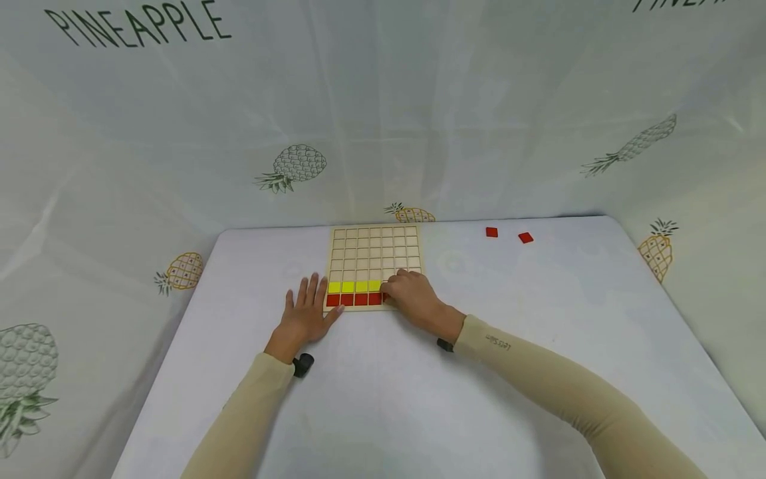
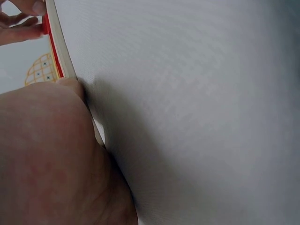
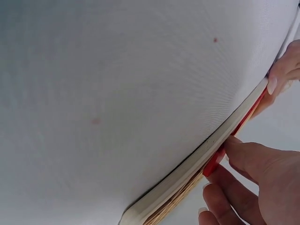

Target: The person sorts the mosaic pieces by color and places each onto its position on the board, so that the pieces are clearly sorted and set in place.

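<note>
A light wooden grid board [image 1: 376, 247] lies near the table's far edge, its small square cells edged by thin ridges. Red tiles [image 1: 354, 299] line part of its nearest row, with yellow tiles [image 1: 355, 287] in the row behind. My right hand [image 1: 414, 298] pinches a red tile [image 3: 213, 163] between thumb and fingers at the board's near row; in the right wrist view the tile is tilted against the board. Fingers spread, my left hand [image 1: 307, 315] lies flat at the board's left near corner, its thumb touching the near edge.
Two loose red tiles, one left [image 1: 491, 232] and one right [image 1: 525, 237], lie on the white table [image 1: 383, 399] at the far right. A pineapple-print curtain [image 1: 479, 133] hangs behind and around the table.
</note>
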`<act>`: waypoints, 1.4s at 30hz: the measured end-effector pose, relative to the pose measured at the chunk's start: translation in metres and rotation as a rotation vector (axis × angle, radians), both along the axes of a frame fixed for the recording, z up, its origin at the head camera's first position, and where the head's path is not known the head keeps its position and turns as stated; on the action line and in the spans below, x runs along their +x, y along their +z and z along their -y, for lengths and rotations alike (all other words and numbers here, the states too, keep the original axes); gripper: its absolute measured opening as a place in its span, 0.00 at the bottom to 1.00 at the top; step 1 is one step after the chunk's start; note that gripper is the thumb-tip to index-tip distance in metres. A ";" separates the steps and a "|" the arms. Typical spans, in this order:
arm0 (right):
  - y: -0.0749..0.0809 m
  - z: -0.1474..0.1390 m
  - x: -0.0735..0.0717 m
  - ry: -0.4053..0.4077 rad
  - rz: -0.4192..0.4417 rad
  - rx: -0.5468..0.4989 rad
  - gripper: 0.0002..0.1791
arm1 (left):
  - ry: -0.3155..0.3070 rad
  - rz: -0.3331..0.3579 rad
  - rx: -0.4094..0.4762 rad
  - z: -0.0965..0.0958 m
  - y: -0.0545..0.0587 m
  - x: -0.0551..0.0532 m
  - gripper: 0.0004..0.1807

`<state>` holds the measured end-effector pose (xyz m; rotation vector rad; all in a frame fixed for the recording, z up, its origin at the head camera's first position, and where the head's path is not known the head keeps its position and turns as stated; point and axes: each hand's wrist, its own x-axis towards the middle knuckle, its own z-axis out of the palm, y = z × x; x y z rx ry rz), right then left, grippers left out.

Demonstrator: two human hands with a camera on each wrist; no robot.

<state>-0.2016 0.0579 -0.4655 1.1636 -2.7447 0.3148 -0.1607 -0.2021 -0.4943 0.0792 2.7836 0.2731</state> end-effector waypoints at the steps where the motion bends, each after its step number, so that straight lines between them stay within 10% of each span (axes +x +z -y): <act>1: 0.000 0.000 0.000 0.003 -0.002 0.002 0.08 | -0.002 0.003 -0.004 0.000 0.000 0.000 0.50; 23: -0.003 -0.029 0.015 0.028 0.007 0.026 0.16 | 0.000 0.015 -0.008 -0.006 0.010 -0.003 0.50; 42: 0.006 -0.158 -0.023 -0.213 0.015 -0.018 0.24 | 0.011 0.051 -0.029 -0.002 0.006 -0.003 0.50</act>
